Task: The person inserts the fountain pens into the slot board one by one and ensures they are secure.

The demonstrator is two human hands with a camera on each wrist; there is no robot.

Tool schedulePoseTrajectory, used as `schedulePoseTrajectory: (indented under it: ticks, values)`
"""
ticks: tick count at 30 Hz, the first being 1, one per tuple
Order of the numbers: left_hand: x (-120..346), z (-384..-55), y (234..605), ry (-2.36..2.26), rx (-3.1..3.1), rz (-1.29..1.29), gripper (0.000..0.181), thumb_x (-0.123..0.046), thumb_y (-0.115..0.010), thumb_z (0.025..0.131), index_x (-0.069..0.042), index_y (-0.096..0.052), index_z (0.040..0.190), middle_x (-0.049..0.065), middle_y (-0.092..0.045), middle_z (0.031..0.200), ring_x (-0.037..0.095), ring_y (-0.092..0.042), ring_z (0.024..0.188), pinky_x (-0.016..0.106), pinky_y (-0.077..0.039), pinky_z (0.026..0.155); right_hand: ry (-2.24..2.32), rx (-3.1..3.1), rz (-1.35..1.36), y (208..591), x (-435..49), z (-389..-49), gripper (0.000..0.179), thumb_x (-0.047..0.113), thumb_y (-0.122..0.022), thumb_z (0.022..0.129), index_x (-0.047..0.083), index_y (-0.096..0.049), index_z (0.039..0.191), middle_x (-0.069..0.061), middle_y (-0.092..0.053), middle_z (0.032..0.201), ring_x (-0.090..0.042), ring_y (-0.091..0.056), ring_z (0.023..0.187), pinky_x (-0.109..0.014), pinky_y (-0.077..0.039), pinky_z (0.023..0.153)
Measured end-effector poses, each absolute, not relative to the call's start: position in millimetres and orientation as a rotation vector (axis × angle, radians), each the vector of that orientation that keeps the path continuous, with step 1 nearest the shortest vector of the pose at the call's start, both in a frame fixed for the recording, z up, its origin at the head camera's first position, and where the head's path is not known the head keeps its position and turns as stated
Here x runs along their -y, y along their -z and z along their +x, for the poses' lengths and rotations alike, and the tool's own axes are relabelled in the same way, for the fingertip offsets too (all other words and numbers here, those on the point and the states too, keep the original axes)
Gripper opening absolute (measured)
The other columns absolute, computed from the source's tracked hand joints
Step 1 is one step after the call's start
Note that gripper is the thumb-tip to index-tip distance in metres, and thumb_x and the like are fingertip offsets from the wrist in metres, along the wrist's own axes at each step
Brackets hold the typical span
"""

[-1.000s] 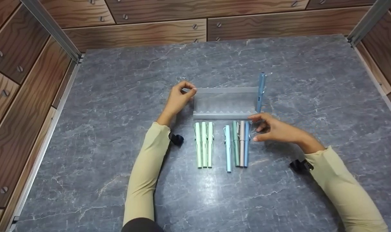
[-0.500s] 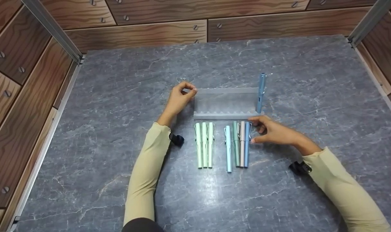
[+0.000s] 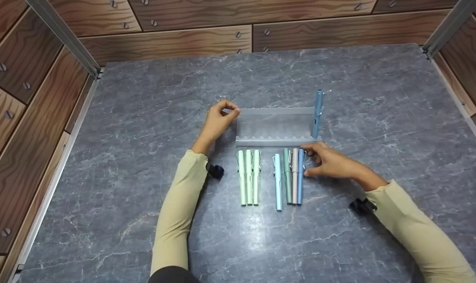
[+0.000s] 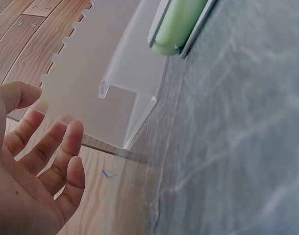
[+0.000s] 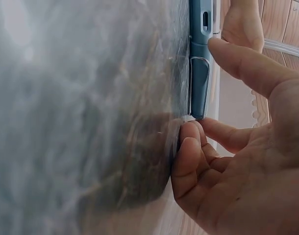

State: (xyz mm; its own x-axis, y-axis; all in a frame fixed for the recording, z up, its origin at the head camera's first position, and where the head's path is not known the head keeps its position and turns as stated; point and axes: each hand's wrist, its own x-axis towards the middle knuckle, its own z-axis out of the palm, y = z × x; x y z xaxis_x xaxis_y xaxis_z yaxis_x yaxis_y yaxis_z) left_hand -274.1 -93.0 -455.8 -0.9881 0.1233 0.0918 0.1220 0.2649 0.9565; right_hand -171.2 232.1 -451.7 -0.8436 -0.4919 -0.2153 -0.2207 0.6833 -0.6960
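At the right hand (image 3: 333,160), fingers wide, a slim, wire-clipped blue pen (image 3: 300,182), left hand (image 3: 217,121) pinching a translucent rack (image 3: 275,126).

the right fingers (image 3: 311,146) have edged nearer the lying blue pen (image 3: 300,182)

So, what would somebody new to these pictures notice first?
Probably the lone blue pen propped upright at the right end of the clear stand, whose upper left corner the left hand pinches. Next come three pale green pens lying below the stand's left half, then a mixed group of four to their right, with the right hand beside it.
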Motion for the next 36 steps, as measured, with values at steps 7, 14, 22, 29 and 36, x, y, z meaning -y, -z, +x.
schedulePoseTrajectory:
  ticks: [7, 14, 22, 29, 36]
  values:
    - [92.9, -274.3, 456.8, -1.873, -2.513, 0.244, 0.012, -0.016, -0.065, 0.092, -0.005, -0.066, 0.098, 0.009, -0.064, 0.102, 0.04, -0.066, 0.086, 0.021, -0.047, 0.062, 0.93, -2.53, -0.558, 451.5, -230.8, -169.9, 0.071, 0.015, -0.076, 0.079, -0.005, -0.042, 0.139, -0.022, -0.048, 0.117, -0.026, -0.052, 0.094, -0.034, -0.044, 0.082]
    - [92.8, -273.6, 456.7, -1.857, -2.529, 0.239, 0.013, -0.018, -0.065, 0.091, -0.007, -0.066, 0.097, 0.008, -0.064, 0.101, 0.039, -0.066, 0.085, 0.02, -0.047, 0.063, 0.93, -2.562, -0.552, 453.4, -228.6, -169.2, 0.067, 0.015, -0.075, 0.08, -0.003, -0.044, 0.137, -0.022, -0.049, 0.117, -0.029, -0.054, 0.095, -0.036, -0.045, 0.083]
    - [93.4, -273.7, 456.8, -1.859, -2.519, 0.259, 0.013, -0.018, -0.064, 0.092, -0.007, -0.066, 0.098, 0.007, -0.064, 0.102, 0.04, -0.066, 0.084, 0.021, -0.048, 0.063, 0.874, -2.602, -0.577, 453.8, -229.1, -169.2, 0.065, 0.016, -0.074, 0.08, -0.001, -0.046, 0.136, -0.019, -0.05, 0.115, -0.023, -0.052, 0.09, -0.032, -0.042, 0.078]
    - [93.5, -274.2, 457.1, -1.86, -2.521, 0.258, 0.013, -0.017, -0.065, 0.092, -0.006, -0.066, 0.098, 0.007, -0.064, 0.1, 0.039, -0.066, 0.082, 0.02, -0.047, 0.061, 0.89, -2.611, -0.589, 454.5, -227.7, -168.6, 0.064, 0.015, -0.074, 0.081, -0.003, -0.046, 0.135, -0.018, -0.051, 0.113, -0.023, -0.053, 0.091, -0.033, -0.044, 0.079]
    - [93.3, -274.7, 456.2, -1.873, -2.519, 0.25, 0.014, -0.016, -0.066, 0.091, -0.004, -0.066, 0.097, 0.008, -0.064, 0.099, 0.04, -0.066, 0.083, 0.019, -0.046, 0.061, 0.924, -2.608, -0.593, 454.1, -227.6, -167.3, 0.063, 0.011, -0.072, 0.08, -0.004, -0.045, 0.134, -0.016, -0.054, 0.109, -0.02, -0.052, 0.087, -0.029, -0.044, 0.075]
